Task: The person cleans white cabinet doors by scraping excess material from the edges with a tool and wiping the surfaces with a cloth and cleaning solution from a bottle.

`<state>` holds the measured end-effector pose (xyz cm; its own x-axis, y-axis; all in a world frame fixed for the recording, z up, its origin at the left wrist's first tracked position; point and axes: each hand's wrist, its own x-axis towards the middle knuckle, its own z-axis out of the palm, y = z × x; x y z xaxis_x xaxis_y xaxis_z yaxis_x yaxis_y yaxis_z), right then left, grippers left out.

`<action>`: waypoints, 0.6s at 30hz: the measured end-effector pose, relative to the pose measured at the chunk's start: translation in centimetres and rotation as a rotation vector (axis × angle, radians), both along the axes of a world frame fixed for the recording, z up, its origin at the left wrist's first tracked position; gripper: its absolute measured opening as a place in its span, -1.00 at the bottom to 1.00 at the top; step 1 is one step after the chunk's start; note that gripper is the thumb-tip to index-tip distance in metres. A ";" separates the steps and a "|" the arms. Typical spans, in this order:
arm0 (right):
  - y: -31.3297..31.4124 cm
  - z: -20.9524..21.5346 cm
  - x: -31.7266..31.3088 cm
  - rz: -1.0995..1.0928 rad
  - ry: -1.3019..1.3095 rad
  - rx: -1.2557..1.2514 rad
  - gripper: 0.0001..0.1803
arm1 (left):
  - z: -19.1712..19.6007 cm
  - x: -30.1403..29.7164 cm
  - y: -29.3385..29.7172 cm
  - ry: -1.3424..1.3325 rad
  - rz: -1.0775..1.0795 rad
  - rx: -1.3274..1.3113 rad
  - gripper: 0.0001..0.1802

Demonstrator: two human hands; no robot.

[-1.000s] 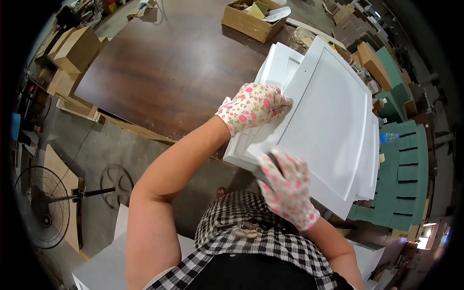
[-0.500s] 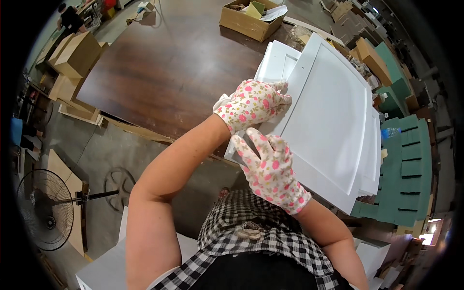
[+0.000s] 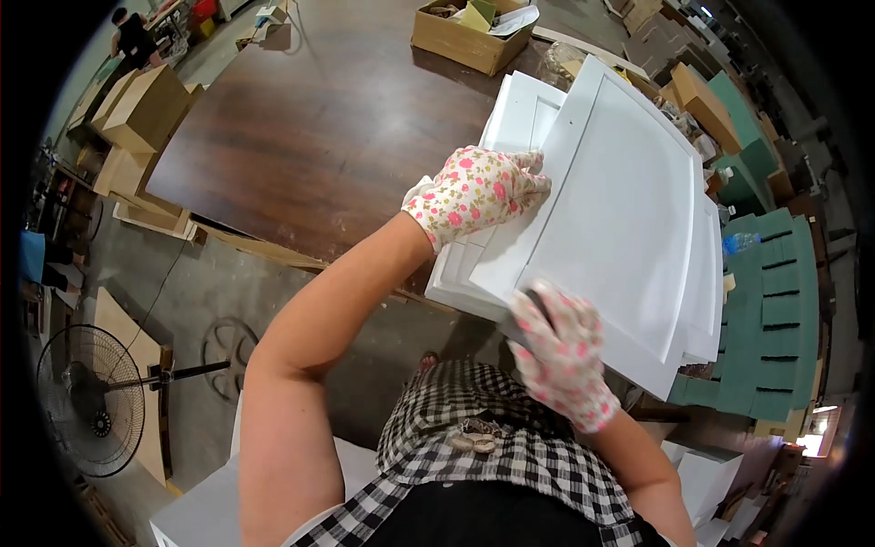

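Observation:
A white framed panel (image 3: pixel 620 219), like a cabinet door, lies tilted on a stack of similar white panels (image 3: pixel 529 109) at the right end of the table. My left hand (image 3: pixel 478 193), in a flower-print glove, is closed over the panel's left edge with its fingertips on the face. My right hand (image 3: pixel 563 351), in a matching glove and blurred by motion, grips a dark grey block (image 3: pixel 516 330) that looks like a sanding block. That block is at the panel's near left corner; whether it touches the edge is hard to make out.
The dark brown table (image 3: pixel 301 128) extends left, with an open cardboard box (image 3: pixel 469 41) at its far edge. Green slotted boards (image 3: pixel 775 319) stand at right, near a plastic bottle (image 3: pixel 740 242). A black fan (image 3: pixel 91 401) is on the floor at left. Two people are far left.
My right hand has moved right and nearer to me, carrying the grey block to the panel's near edge. The left hand keeps its place on the left edge.

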<state>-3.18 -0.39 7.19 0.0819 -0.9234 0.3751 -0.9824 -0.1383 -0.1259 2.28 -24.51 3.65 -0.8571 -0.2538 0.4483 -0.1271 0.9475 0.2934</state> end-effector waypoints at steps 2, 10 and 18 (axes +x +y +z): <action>2.8 -0.3 -1.3 -0.076 0.044 0.002 -0.45 | 1.8 0.0 0.5 -0.063 0.001 -0.001 -0.75; -5.3 -0.5 2.4 0.014 0.017 -0.073 -0.40 | 1.0 -0.5 -0.1 0.028 -0.041 -0.043 -0.73; 12.3 -2.5 -4.0 -0.557 0.303 -0.017 -0.43 | 0.9 -0.2 0.1 0.013 -0.013 -0.028 -0.78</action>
